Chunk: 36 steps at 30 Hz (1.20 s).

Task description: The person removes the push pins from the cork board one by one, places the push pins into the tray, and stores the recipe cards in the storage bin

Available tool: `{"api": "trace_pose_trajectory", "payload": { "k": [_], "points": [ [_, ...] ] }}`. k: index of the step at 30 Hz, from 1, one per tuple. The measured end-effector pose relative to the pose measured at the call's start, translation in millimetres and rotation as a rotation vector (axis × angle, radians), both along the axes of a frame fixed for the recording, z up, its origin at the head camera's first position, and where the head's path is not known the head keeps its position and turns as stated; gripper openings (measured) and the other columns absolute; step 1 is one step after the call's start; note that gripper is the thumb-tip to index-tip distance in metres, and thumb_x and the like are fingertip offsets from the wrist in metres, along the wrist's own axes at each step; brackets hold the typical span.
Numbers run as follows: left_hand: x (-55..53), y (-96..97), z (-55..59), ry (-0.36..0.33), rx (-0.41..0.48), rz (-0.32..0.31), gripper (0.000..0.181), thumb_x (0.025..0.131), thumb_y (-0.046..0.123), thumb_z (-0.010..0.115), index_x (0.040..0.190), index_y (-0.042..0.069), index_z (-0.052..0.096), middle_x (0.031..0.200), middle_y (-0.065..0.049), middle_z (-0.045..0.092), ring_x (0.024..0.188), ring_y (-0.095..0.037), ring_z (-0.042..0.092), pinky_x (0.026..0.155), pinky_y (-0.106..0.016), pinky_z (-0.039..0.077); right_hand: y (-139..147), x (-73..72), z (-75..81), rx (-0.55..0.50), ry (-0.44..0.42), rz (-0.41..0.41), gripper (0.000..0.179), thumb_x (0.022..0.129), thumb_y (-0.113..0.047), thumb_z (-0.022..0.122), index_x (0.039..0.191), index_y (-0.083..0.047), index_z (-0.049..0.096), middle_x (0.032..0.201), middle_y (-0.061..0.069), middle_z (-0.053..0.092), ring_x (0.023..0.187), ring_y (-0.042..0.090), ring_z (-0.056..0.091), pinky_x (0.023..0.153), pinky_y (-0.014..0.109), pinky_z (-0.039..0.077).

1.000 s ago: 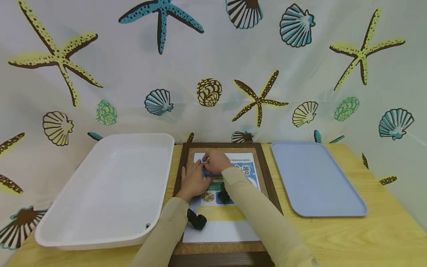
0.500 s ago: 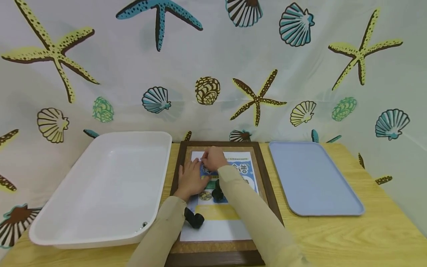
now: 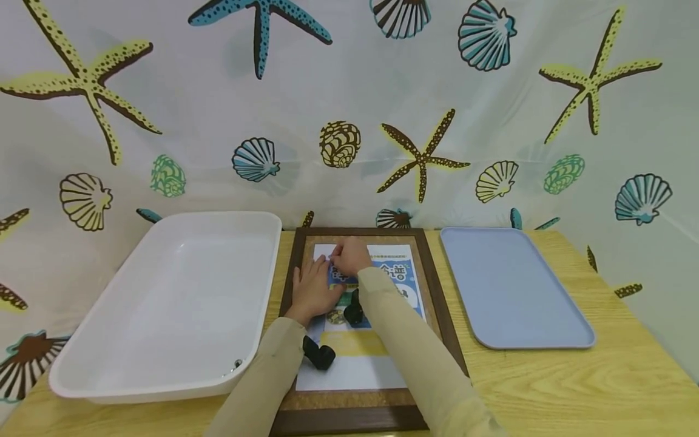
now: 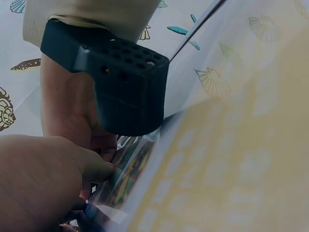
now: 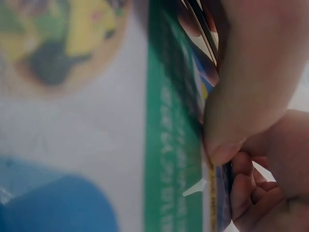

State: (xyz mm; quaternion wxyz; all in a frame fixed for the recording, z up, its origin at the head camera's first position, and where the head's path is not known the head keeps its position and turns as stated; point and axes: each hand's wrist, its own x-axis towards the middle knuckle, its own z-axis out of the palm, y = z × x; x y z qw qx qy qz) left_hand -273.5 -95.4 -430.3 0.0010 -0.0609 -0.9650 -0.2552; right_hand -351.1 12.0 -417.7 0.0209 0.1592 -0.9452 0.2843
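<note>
A printed paper poster (image 3: 355, 371) lies on a cork board (image 3: 349, 399) with a dark wooden frame. My left hand (image 3: 314, 290) rests spread on the poster's upper left part, its thumb (image 5: 224, 147) pressed to the sheet in the right wrist view. At the upper left corner my right hand (image 3: 351, 256) pinches a small purplish thing, like a push pin (image 3: 330, 258); the fingers hide most of it. In the left wrist view the right forearm (image 4: 67, 96) reaches past the left hand (image 4: 43, 179).
A deep white tub (image 3: 180, 303) stands to the left, with a few tiny shiny pieces (image 3: 236, 364) at its near right corner. To the right lies a shallow blue tray (image 3: 519, 291). A patterned cloth (image 3: 349, 73) hangs behind the wooden table (image 3: 546, 388).
The head view has shifted slightly. My right wrist has tipped a little to the left, its fingers still at the poster's upper left corner. The left hand keeps its place.
</note>
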Motion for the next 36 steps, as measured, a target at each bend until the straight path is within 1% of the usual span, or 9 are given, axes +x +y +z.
{"api": "trace_pose_trajectory", "payload": {
  "k": [3, 9, 15, 18, 27, 29, 32, 34, 36],
  "points": [
    [-0.8, 0.6, 0.1, 0.004, 0.002, -0.002, 0.066, 0.093, 0.032, 0.054, 0.146, -0.002, 0.035, 0.156, -0.020, 0.028, 0.146, -0.040, 0.017, 0.117, -0.060, 0.002, 0.2, 1.0, 2.1, -0.009, -0.016, -0.012, 0.014, 0.089, -0.011, 0.065, 0.084, -0.004, 0.075, 0.084, 0.009, 0.073, 0.073, 0.021, 0.064, 0.064, 0.028, 0.051],
    [-0.4, -1.4, -0.5, -0.023, -0.016, 0.008, 0.066, 0.093, 0.032, 0.053, 0.147, -0.001, 0.034, 0.156, -0.019, 0.027, 0.147, -0.039, 0.015, 0.117, -0.059, 0.001, -2.2, 3.8, 3.4, -0.032, -0.048, -0.013, 0.014, 0.088, -0.009, 0.064, 0.084, -0.003, 0.075, 0.086, 0.009, 0.073, 0.075, 0.020, 0.064, 0.066, 0.027, 0.052],
    [-0.7, -2.2, 0.5, -0.003, -0.016, -0.001, 0.066, 0.092, 0.031, 0.054, 0.146, -0.002, 0.035, 0.155, -0.020, 0.028, 0.146, -0.040, 0.016, 0.117, -0.060, 0.002, -2.4, 2.0, 2.7, -0.010, -0.021, -0.003, 0.015, 0.088, -0.010, 0.063, 0.084, -0.003, 0.076, 0.086, 0.009, 0.074, 0.078, 0.023, 0.067, 0.069, 0.030, 0.054],
    [-1.3, -1.3, 0.6, 0.007, -0.014, 0.000, 0.065, 0.092, 0.031, 0.054, 0.145, -0.002, 0.036, 0.155, -0.020, 0.029, 0.146, -0.040, 0.017, 0.117, -0.060, 0.003, -1.4, 0.5, 1.6, -0.011, -0.023, 0.006, 0.016, 0.089, -0.009, 0.062, 0.085, -0.002, 0.076, 0.087, 0.010, 0.074, 0.079, 0.023, 0.067, 0.070, 0.030, 0.054],
    [-0.8, 1.1, -3.4, 0.005, -0.016, 0.006, 0.065, 0.092, 0.031, 0.054, 0.144, -0.004, 0.036, 0.155, -0.021, 0.030, 0.145, -0.041, 0.019, 0.117, -0.061, 0.004, -1.5, 0.3, -2.2, 0.006, -0.069, 0.003, 0.016, 0.090, -0.009, 0.061, 0.087, -0.002, 0.075, 0.091, 0.009, 0.073, 0.078, 0.020, 0.065, 0.072, 0.029, 0.054],
    [-0.3, 1.1, -3.7, 0.008, -0.015, 0.004, 0.065, 0.092, 0.031, 0.054, 0.144, -0.004, 0.037, 0.154, -0.021, 0.030, 0.145, -0.041, 0.019, 0.117, -0.061, 0.004, -1.8, 0.5, -2.2, 0.012, -0.072, 0.003, 0.017, 0.091, -0.009, 0.060, 0.086, -0.003, 0.076, 0.091, 0.009, 0.074, 0.076, 0.018, 0.064, 0.070, 0.027, 0.054],
    [0.0, 1.1, -3.3, 0.007, -0.008, 0.000, 0.065, 0.092, 0.031, 0.053, 0.144, -0.004, 0.036, 0.154, -0.020, 0.030, 0.145, -0.040, 0.019, 0.117, -0.061, 0.004, -1.9, 1.0, -0.4, 0.016, -0.084, -0.003, 0.018, 0.091, -0.008, 0.059, 0.084, -0.003, 0.075, 0.088, 0.008, 0.073, 0.070, 0.015, 0.060, 0.065, 0.024, 0.050],
    [-0.4, 1.1, -2.1, 0.003, -0.006, -0.001, 0.066, 0.092, 0.032, 0.053, 0.145, -0.003, 0.036, 0.155, -0.020, 0.029, 0.146, -0.040, 0.018, 0.117, -0.061, 0.003, -1.6, 1.2, 1.5, 0.014, -0.091, -0.005, 0.019, 0.091, -0.008, 0.059, 0.081, -0.003, 0.075, 0.082, 0.006, 0.071, 0.065, 0.013, 0.056, 0.060, 0.021, 0.046],
    [-1.5, 1.3, -0.9, 0.005, -0.007, -0.003, 0.066, 0.092, 0.032, 0.053, 0.145, -0.003, 0.036, 0.155, -0.020, 0.029, 0.146, -0.040, 0.017, 0.117, -0.061, 0.003, -1.2, 1.2, 3.9, 0.006, -0.094, -0.005, 0.021, 0.091, -0.007, 0.059, 0.075, -0.004, 0.073, 0.074, 0.003, 0.067, 0.061, 0.011, 0.051, 0.056, 0.020, 0.040]
  ]
}}
